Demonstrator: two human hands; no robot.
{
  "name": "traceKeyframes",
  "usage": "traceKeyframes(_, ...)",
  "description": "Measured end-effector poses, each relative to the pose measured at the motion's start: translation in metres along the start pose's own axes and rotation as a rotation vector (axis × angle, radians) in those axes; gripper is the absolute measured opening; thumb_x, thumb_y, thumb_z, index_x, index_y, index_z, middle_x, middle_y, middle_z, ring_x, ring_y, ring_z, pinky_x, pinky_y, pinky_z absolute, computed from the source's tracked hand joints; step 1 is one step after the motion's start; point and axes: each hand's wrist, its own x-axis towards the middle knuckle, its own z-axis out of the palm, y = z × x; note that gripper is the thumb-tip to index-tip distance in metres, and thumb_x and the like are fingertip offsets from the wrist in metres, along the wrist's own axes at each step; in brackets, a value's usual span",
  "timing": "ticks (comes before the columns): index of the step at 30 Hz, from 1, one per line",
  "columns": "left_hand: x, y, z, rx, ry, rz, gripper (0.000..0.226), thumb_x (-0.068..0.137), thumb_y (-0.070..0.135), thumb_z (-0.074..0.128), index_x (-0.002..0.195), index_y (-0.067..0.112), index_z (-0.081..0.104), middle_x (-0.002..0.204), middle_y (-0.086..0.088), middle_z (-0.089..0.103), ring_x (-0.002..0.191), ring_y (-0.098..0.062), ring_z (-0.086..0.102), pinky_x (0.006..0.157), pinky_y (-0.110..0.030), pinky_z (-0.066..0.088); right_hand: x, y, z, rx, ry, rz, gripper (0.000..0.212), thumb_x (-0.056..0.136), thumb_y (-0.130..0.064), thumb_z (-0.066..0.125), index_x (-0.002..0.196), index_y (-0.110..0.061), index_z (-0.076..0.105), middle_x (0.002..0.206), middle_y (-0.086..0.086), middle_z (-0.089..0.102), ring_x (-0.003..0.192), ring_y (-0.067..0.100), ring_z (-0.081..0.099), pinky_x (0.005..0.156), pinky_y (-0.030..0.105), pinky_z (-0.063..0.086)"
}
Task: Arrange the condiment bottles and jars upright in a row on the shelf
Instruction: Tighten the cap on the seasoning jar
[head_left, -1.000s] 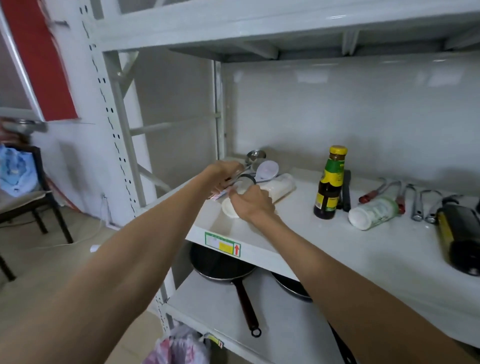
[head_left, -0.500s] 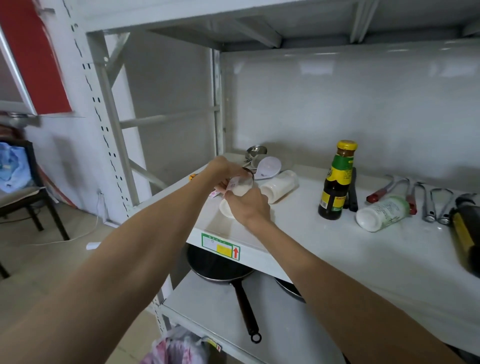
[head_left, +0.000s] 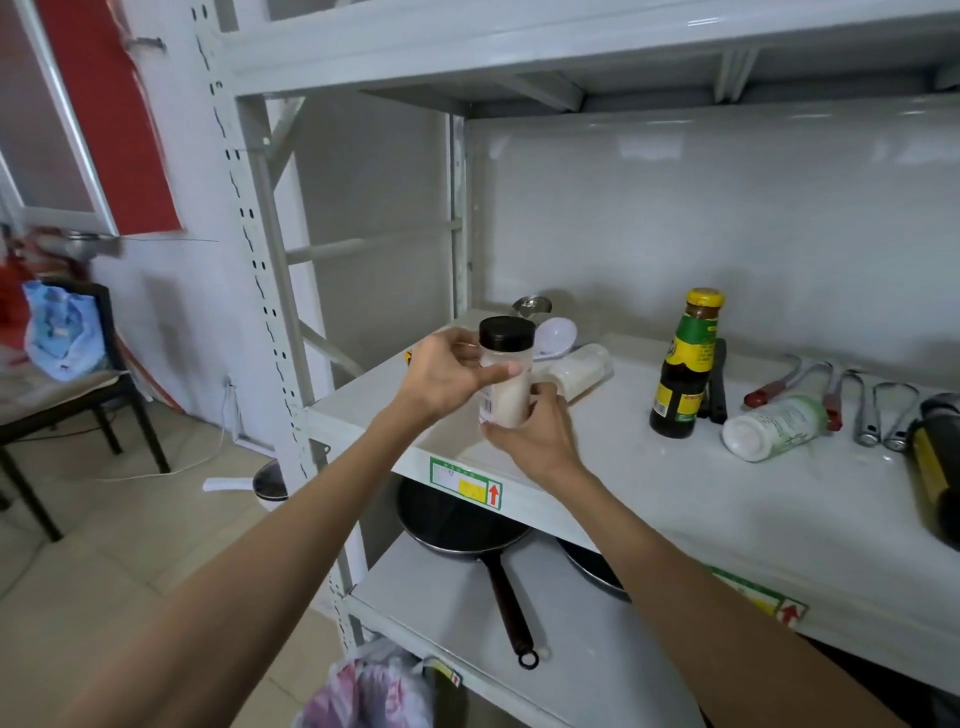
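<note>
**Jar in hand, most still lying down**

Left hand (head_left: 441, 376) and right hand (head_left: 535, 434) are both gripping a clear black-capped jar of white powder (head_left: 505, 371), upright, above the white shelf (head_left: 649, 488). Just behind: clear jar lying flat (head_left: 582, 370). Right: dark yellow-capped sauce bottle (head_left: 685, 364) standing; white green-labelled bottle (head_left: 774, 427) lying.

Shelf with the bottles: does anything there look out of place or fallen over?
Yes. Two white jars lie on their sides: one behind the hands, one with a green label beside the upright sauce bottle. A dark bottle at the right edge also lies flat.
</note>
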Motion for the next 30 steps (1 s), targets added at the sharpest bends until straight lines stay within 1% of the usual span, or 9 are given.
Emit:
traceKeyframes(3, -0.001, -0.002, -0.005, 0.019, -0.058, -0.013, 0.065, 0.064, 0.036, 0.089, 0.116, 0.014, 0.057, 0.103, -0.002, 0.066, 0.098, -0.013, 0.065, 0.08, -0.018, 0.052, 0.001, 0.003, -0.005, 0.133, -0.055, -0.002, 0.082, 0.066, -0.024, 0.085, 0.134, -0.016, 0.039, 0.119, 0.001, 0.059, 0.107, 0.02, 0.06, 0.087, 0.033, 0.05)
traceKeyframes(5, 0.002, 0.0, -0.007, 0.064, -0.106, -0.019, 0.073, 0.065, 0.037, 0.088, 0.124, 0.012, 0.054, 0.109, -0.002, 0.064, 0.106, -0.014, 0.063, 0.089, -0.024, 0.052, 0.002, 0.007, -0.007, 0.196, -0.081, -0.011, 0.082, 0.067, -0.016, 0.082, 0.137, -0.018, 0.04, 0.119, -0.002, 0.061, 0.108, 0.017, 0.061, 0.092, 0.036, 0.052)
traceKeyframes(8, 0.003, 0.007, -0.005, 0.126, -0.106, 0.065, 0.095, 0.062, 0.037, 0.09, 0.14, 0.016, 0.04, 0.128, 0.003, 0.055, 0.116, -0.012, 0.056, 0.099, -0.029, 0.046, 0.003, 0.011, -0.006, 0.212, -0.047, 0.008, 0.069, 0.063, -0.019, 0.085, 0.124, -0.017, 0.051, 0.113, -0.003, 0.067, 0.103, 0.016, 0.065, 0.089, 0.036, 0.055)
traceKeyframes(10, 0.004, 0.013, -0.004, 0.325, -0.048, 0.216, 0.103, 0.059, 0.049, 0.088, 0.144, 0.022, 0.036, 0.134, 0.004, 0.051, 0.12, -0.014, 0.051, 0.1, -0.034, 0.045, 0.001, 0.008, -0.006, 0.152, -0.02, 0.019, 0.064, 0.062, -0.026, 0.087, 0.117, -0.014, 0.054, 0.111, 0.0, 0.067, 0.098, 0.017, 0.065, 0.082, 0.03, 0.054)
traceKeyframes(14, 0.006, 0.032, -0.004, 0.683, -0.034, 0.378, 0.074, 0.066, 0.062, 0.076, 0.129, 0.029, 0.058, 0.12, 0.001, 0.062, 0.114, -0.023, 0.056, 0.086, -0.036, 0.048, 0.001, 0.003, -0.002, -0.029, 0.008, -0.017, 0.079, 0.055, -0.04, 0.087, 0.117, -0.013, 0.048, 0.117, 0.009, 0.055, 0.109, 0.028, 0.056, 0.092, 0.042, 0.049)
traceKeyframes(18, 0.013, 0.041, -0.007, 0.704, -0.033, 0.363, 0.055, 0.067, 0.052, 0.081, 0.116, 0.028, 0.069, 0.109, -0.003, 0.068, 0.103, -0.028, 0.06, 0.075, -0.033, 0.045, -0.002, 0.004, -0.006, -0.055, -0.055, -0.042, 0.074, 0.06, -0.031, 0.08, 0.123, -0.019, 0.045, 0.121, 0.004, 0.055, 0.112, 0.026, 0.056, 0.096, 0.041, 0.047)
traceKeyframes(24, 0.02, 0.036, -0.016, 0.747, -0.14, 0.401, 0.047, 0.074, 0.015, 0.077, 0.12, 0.015, 0.067, 0.108, -0.014, 0.069, 0.101, -0.035, 0.062, 0.085, -0.042, 0.052, 0.007, 0.019, 0.002, 0.108, -0.07, -0.026, 0.072, 0.05, -0.038, 0.073, 0.115, -0.035, 0.042, 0.106, -0.01, 0.068, 0.1, 0.017, 0.068, 0.092, 0.046, 0.053)
traceKeyframes(28, 0.019, 0.036, -0.021, 0.774, -0.199, 0.429, 0.052, 0.073, 0.001, 0.075, 0.122, 0.015, 0.063, 0.112, -0.013, 0.068, 0.104, -0.033, 0.062, 0.086, -0.043, 0.053, 0.001, 0.009, -0.004, -0.053, -0.08, -0.053, 0.069, 0.061, -0.041, 0.082, 0.12, -0.026, 0.05, 0.117, 0.0, 0.058, 0.111, 0.023, 0.059, 0.101, 0.046, 0.045)
traceKeyframes(30, 0.019, 0.04, -0.023, 0.75, -0.231, 0.419, 0.053, 0.07, 0.008, 0.083, 0.119, 0.015, 0.064, 0.111, -0.008, 0.069, 0.103, -0.029, 0.063, 0.088, -0.039, 0.052, 0.001, 0.008, -0.004, -0.146, -0.067, -0.068, 0.067, 0.067, -0.043, 0.081, 0.121, -0.02, 0.05, 0.121, 0.006, 0.049, 0.119, 0.029, 0.05, 0.106, 0.047, 0.038)
